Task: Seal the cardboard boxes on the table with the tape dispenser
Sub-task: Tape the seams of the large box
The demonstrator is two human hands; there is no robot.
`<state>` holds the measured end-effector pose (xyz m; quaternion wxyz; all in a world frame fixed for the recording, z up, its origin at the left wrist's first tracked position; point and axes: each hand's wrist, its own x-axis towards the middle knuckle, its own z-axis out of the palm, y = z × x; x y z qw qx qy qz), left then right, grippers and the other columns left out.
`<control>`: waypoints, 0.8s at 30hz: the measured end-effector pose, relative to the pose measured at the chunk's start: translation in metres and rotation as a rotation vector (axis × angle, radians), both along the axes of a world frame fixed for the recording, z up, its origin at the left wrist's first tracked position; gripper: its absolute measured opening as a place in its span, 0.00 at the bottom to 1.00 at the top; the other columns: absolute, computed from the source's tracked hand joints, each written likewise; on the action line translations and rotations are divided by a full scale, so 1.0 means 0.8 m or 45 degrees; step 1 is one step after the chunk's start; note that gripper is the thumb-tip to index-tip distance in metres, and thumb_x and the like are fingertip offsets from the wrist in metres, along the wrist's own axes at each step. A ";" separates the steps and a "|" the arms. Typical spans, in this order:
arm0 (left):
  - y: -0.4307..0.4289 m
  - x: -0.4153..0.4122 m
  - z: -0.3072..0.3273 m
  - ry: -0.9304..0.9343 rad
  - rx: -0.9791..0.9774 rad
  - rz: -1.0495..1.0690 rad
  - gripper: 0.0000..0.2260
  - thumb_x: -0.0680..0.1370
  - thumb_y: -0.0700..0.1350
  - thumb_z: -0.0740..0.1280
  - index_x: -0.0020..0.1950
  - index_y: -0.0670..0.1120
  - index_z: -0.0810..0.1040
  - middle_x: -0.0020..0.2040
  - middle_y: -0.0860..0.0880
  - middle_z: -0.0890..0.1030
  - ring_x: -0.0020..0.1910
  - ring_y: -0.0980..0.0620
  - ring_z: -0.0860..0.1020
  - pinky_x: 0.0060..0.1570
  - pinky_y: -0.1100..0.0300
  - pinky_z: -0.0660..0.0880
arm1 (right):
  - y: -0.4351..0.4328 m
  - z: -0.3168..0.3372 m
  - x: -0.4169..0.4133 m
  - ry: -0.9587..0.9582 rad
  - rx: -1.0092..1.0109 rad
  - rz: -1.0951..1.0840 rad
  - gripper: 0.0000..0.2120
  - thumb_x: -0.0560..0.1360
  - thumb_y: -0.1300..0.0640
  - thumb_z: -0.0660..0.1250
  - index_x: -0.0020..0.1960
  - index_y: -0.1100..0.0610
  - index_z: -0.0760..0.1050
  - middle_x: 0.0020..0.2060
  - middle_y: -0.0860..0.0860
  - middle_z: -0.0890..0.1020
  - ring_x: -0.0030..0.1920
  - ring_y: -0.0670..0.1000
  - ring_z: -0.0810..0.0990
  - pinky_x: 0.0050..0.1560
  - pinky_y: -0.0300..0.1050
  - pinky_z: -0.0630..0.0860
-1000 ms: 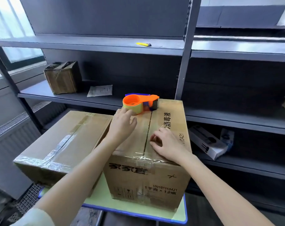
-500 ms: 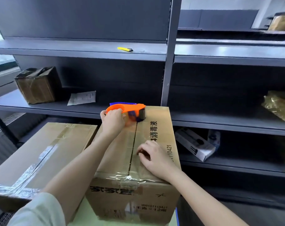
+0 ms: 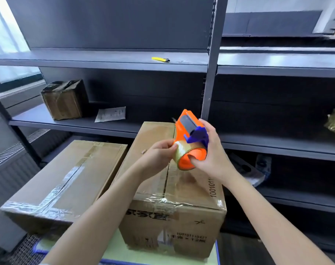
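Starting on the left: the flat box (image 3: 63,180) already has tape along its seam and over the near edge, so I'd call that one done. Your left hand (image 3: 157,155) pinches at the tape roll (image 3: 179,156) with thumb and fingertips, so it looks like you're hunting for the loose end. The tape dispenser (image 3: 182,134) is up in the air over the tall box (image 3: 182,188), not touching it. Your right hand (image 3: 212,157) is wrapped round the dispenser body, thumb poked into the orange hub. So the step is freeing the tape. Next you need a tab pulled out and stuck down at one end of the tall box's seam. The near part of that seam looks glossy with tape, but the far end is hidden behind your hands, so I can't tell. Room-wise, the shelf upright (image 3: 210,73) stands close behind the far edge and the flat box sits just beside on the left, so pull toward yourself. The right side is open.
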<state>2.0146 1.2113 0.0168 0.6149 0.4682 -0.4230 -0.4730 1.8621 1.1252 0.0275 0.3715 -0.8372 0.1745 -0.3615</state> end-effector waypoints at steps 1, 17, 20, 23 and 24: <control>0.003 -0.006 -0.005 0.069 -0.004 -0.038 0.18 0.74 0.43 0.60 0.58 0.31 0.71 0.50 0.39 0.76 0.47 0.46 0.74 0.49 0.56 0.69 | 0.003 0.005 -0.002 -0.016 0.004 0.046 0.40 0.63 0.60 0.70 0.68 0.38 0.56 0.63 0.46 0.71 0.64 0.46 0.71 0.63 0.42 0.70; 0.075 0.005 0.019 -0.171 0.162 0.519 0.16 0.76 0.33 0.51 0.44 0.40 0.79 0.39 0.46 0.83 0.40 0.51 0.81 0.44 0.59 0.75 | 0.033 -0.019 0.006 0.092 -0.275 -0.176 0.43 0.62 0.78 0.61 0.72 0.51 0.64 0.51 0.54 0.77 0.49 0.52 0.75 0.49 0.36 0.71; 0.087 0.011 0.033 0.019 0.333 0.334 0.23 0.80 0.49 0.50 0.43 0.37 0.79 0.37 0.43 0.82 0.35 0.49 0.80 0.38 0.59 0.73 | 0.037 -0.016 0.010 0.124 -0.333 -0.171 0.42 0.63 0.77 0.62 0.72 0.51 0.63 0.52 0.57 0.78 0.50 0.56 0.76 0.51 0.46 0.73; 0.090 0.007 0.036 0.044 0.426 0.319 0.22 0.80 0.55 0.54 0.40 0.40 0.78 0.35 0.45 0.82 0.34 0.50 0.81 0.34 0.62 0.74 | 0.041 -0.012 0.013 0.197 -0.347 -0.126 0.42 0.64 0.77 0.63 0.73 0.52 0.62 0.52 0.55 0.76 0.49 0.54 0.74 0.51 0.47 0.74; 0.089 0.006 0.037 0.038 0.431 0.366 0.18 0.80 0.52 0.57 0.40 0.41 0.77 0.33 0.46 0.82 0.32 0.51 0.81 0.32 0.63 0.74 | 0.043 -0.010 0.013 0.227 -0.360 -0.121 0.42 0.64 0.77 0.64 0.73 0.51 0.61 0.51 0.54 0.75 0.48 0.52 0.73 0.49 0.45 0.73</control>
